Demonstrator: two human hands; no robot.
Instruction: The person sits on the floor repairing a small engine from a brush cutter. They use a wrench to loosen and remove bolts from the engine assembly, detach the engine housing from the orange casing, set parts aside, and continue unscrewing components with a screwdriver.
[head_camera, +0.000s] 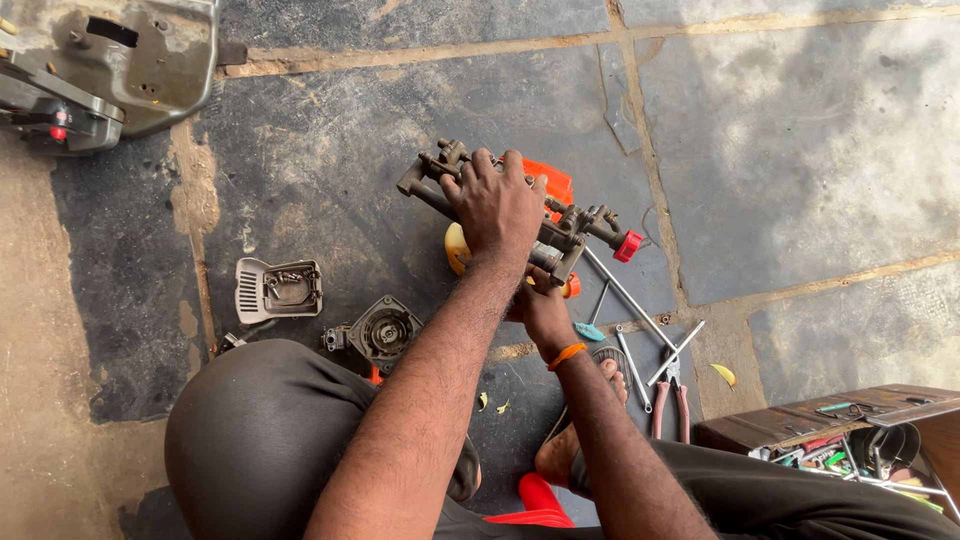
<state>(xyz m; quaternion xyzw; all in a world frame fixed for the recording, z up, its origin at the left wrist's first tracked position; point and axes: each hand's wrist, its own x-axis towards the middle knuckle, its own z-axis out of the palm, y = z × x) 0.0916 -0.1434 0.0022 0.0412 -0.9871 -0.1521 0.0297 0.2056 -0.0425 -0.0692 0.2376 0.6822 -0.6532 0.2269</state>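
Knee in dark trousers (260, 430) nearest. Left hand (497, 205) clamped over grimy grey metal pump assembly with red knob (570, 232), held above stone floor (800, 150). Long axis ran upper-left to lower-right. Right hand (540, 312) gripped underneath, fingers hidden; grip couldn't be confirmed. Red-handled pliers (672, 395) lay near, to right.

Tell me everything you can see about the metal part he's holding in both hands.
The metal part is a grimy grey-brown casting with pipe-like stubs, fittings and a red knob at its right end. It looks like cast metal, dirty and worn. It is held off the stone floor, lying roughly level and sloping down to the right. The left hand grips it from above; the right hand holds it from below. An orange piece shows behind it and a yellow one beneath.
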